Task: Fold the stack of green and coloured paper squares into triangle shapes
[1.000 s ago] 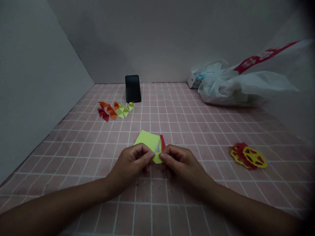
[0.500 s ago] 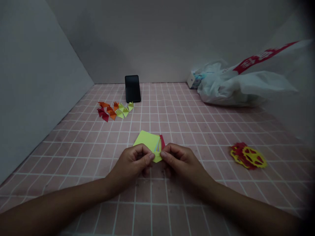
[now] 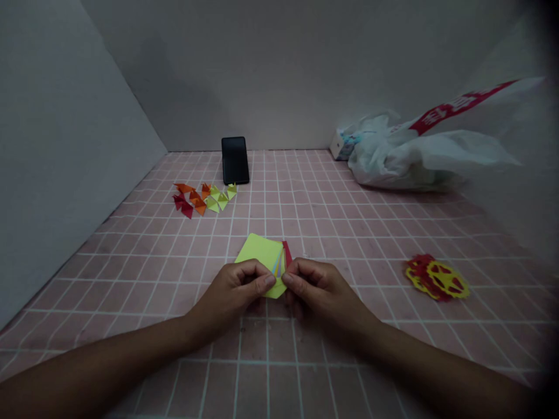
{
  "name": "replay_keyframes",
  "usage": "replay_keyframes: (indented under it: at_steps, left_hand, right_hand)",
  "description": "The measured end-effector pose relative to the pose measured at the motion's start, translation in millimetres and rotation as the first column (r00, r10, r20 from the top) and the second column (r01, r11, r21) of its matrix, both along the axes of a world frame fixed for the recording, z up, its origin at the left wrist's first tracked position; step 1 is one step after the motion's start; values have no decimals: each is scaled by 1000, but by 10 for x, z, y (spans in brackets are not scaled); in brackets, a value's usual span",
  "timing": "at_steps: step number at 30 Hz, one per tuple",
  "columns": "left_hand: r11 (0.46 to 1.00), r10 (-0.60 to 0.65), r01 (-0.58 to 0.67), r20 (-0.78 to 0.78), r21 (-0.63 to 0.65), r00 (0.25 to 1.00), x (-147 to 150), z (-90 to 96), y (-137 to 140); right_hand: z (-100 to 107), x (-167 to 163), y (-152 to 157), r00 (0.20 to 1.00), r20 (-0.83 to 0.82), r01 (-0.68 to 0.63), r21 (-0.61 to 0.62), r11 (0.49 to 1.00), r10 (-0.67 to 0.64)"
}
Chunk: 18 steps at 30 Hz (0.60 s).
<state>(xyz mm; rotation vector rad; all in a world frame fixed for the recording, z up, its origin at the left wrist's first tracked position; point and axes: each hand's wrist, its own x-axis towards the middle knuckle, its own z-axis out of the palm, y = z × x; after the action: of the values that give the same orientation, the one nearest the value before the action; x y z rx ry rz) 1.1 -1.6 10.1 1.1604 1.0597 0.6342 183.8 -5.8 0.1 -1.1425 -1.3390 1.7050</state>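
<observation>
Fingertips [image 3: 268,280] of our left hand [image 3: 233,291] and right hand [image 3: 317,288] meet, pinching a small yellow folded paper [image 3: 276,288] between them, low over the pink tiled table [image 3: 349,233]. Just behind it lies the colored paper stack [image 3: 262,251]. Well behind that stack: folded triangles [image 3: 203,198], a black phone [image 3: 234,160]. Right of it, paper cutouts [image 3: 437,279].

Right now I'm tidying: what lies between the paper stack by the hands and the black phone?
In the head view, only bare pink tiled surface lies between the paper stack and the phone.
</observation>
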Motion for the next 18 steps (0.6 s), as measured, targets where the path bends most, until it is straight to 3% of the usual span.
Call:
replay_keyframes:
  at_steps: [5,10,16,18]
  left_hand:
    - [997,68,-68,-17,40,998,0,-18,-12]
    - [977,116,-112,-12,181,993,-6,-20,-37]
    - [995,95,-97,60,26,994,-4,-68,-43]
    - [996,88,-87,71,-17,994,9,-73,-44]
  right_hand:
    - [-29,-31,-28,995,-76,60,-59,996,-65]
    - [-70,-64,-74,995,-100,-10,-114,993,-2]
    - [-72,-59,-82,1000,-26,10,-68,998,-11]
    - [-56,-54,-74,999,28,22,-3,1000,-22]
